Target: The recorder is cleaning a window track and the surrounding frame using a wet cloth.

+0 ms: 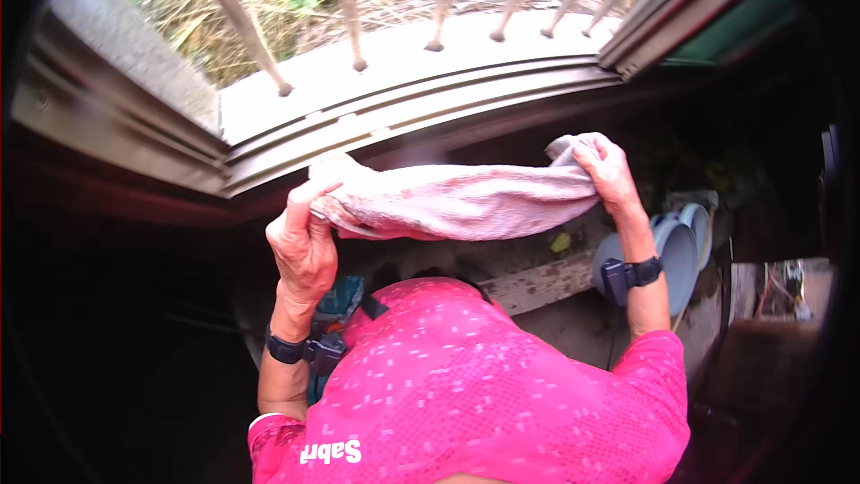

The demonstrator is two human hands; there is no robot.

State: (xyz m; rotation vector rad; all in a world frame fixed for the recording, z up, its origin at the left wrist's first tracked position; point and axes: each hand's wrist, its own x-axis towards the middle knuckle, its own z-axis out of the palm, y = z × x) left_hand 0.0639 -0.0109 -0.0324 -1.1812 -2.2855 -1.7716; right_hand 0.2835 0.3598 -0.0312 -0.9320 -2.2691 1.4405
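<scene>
A damp-looking, stained pale pink cloth [463, 205] stretches between my two hands, just below the window sill. My left hand [306, 238] grips its left end, thumb and fingers closed on a bunched fold. Its right end is pinched in my right hand [608, 171], with a crumpled corner standing up beside the fingers. The middle of the cloth sags slightly and touches neither the window nor my pink shirt. Each wrist wears a black strap with a small device.
Beyond the cloth runs a metal window track [416, 107] with upright bars [349, 13] behind it. Pale blue basins or buckets [675, 259] stand below my right forearm. A whitish board [544, 282] lies low near them. Teal plastic [342, 296] shows beside my left wrist.
</scene>
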